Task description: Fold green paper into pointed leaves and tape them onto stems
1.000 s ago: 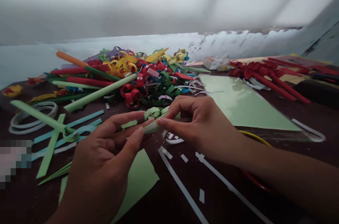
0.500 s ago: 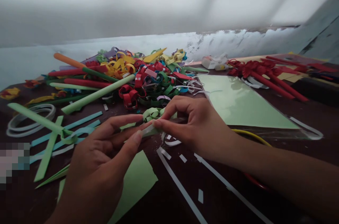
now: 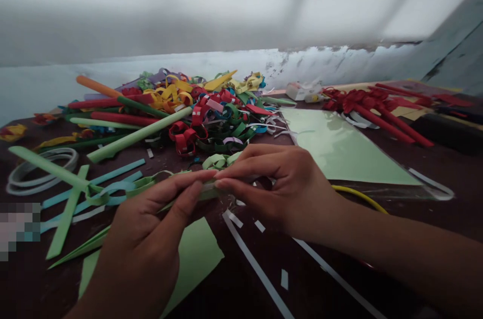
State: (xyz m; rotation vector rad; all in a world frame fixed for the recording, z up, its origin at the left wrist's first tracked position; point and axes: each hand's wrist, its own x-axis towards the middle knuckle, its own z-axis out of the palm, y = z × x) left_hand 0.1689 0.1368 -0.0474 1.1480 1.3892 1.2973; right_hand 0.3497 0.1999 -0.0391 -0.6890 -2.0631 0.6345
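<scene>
Between my two hands is a narrow light green paper strip (image 3: 209, 189), mostly covered by the fingers. My left hand (image 3: 147, 238) pinches it between thumb and forefinger. My right hand (image 3: 279, 188) has its thumb and fingertips closed at the strip's right end, almost touching the left fingertips. Just behind the fingers lie light green paper loops (image 3: 219, 160), partly hidden. Under my left hand a light green paper sheet (image 3: 198, 258) rests on the dark table. Long white strips (image 3: 256, 263) and small white pieces (image 3: 284, 279) lie in front of my right hand.
A heap of coloured paper chains (image 3: 196, 112) and rolled paper sticks (image 3: 141, 133) fills the back. At right are a large light green sheet (image 3: 339, 148) and red paper flowers on sticks (image 3: 362, 100). Coiled white strips (image 3: 41, 173) and blue strips (image 3: 109, 178) lie left.
My left fingers have closed together on the strip, the forefinger coming down to the thumb. My right hand has shifted slightly down, its fingertips nearer the left ones.
</scene>
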